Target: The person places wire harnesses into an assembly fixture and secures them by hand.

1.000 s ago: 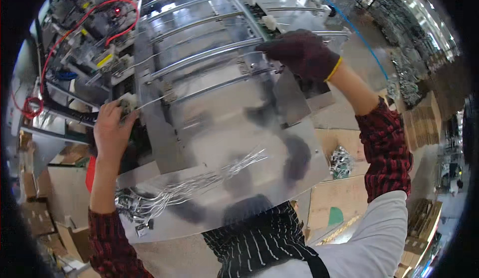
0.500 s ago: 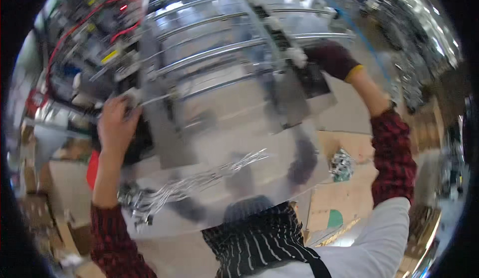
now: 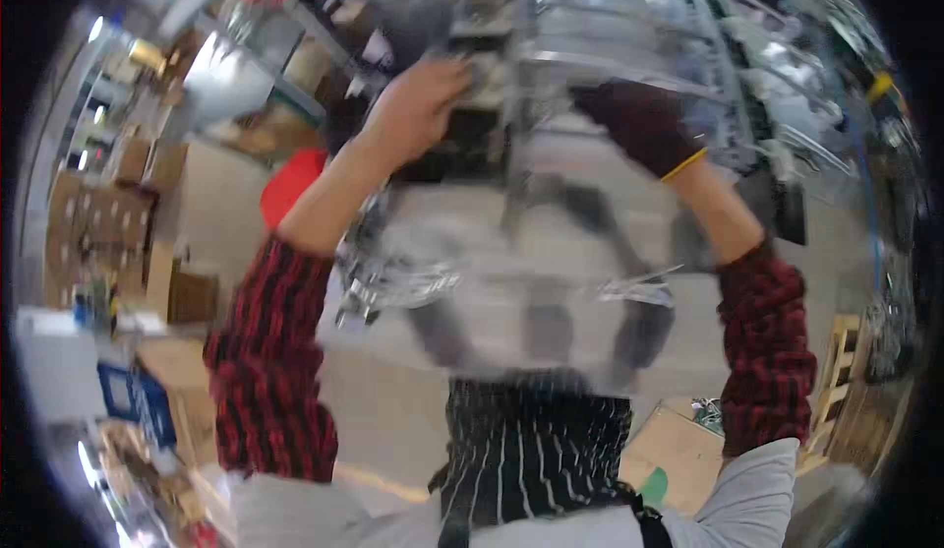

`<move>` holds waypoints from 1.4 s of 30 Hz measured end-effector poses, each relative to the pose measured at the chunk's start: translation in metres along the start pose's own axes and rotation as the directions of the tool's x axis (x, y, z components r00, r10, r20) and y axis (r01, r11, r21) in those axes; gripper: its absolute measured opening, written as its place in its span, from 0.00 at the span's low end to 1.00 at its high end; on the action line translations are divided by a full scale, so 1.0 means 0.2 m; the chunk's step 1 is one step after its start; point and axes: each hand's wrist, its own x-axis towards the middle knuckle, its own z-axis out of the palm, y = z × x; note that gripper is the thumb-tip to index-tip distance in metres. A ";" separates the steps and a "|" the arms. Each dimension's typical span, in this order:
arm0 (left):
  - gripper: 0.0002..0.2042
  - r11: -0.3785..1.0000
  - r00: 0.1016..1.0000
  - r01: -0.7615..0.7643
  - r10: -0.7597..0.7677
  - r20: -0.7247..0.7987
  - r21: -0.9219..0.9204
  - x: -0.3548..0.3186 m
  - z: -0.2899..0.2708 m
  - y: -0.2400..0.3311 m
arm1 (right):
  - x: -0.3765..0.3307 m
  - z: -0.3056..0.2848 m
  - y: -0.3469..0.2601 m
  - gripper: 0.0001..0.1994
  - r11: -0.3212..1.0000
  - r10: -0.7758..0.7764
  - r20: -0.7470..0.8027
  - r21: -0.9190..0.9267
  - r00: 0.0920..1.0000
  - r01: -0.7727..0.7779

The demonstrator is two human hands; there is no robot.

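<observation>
View has swung since 0.5 s ago. Bare left hand now at 11 o'clock, closed on blurred metal frame. Gloved right hand at 1 o'clock, grip unclear. Wire parts lie on the shiny tabletop.

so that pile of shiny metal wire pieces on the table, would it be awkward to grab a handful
Probably. The wire pieces look thin, long and heaped crosswise, so they may snag and lift in a tangled clump. They seem stiff rather than floppy, holding straight lines. On the polished table a push would likely make them slide. The picture is blurred, so this is tentative.
</observation>
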 end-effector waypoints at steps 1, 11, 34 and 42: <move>0.15 0.997 0.999 -0.046 0.045 -0.011 -0.056 0.05 0.00 0.02 | -0.04 0.01 0.08 0.21 0.994 0.018 -0.031 0.110 0.999 -0.015; 0.05 0.782 0.782 0.622 -0.621 0.054 -0.026 -0.83 -0.64 0.16 | -0.13 -0.43 -0.66 0.21 0.901 0.273 0.229 0.280 0.934 -0.332; 0.19 0.280 0.567 0.564 -0.816 -0.117 0.777 -1.99 -1.56 0.56 | 0.27 0.15 -1.38 0.19 0.923 -0.094 0.221 0.385 0.971 0.002; 0.22 -0.266 0.183 0.732 -0.810 -0.558 0.627 -1.80 -1.63 0.56 | 0.24 0.18 -1.37 0.23 0.882 -0.013 0.218 0.461 0.976 -0.091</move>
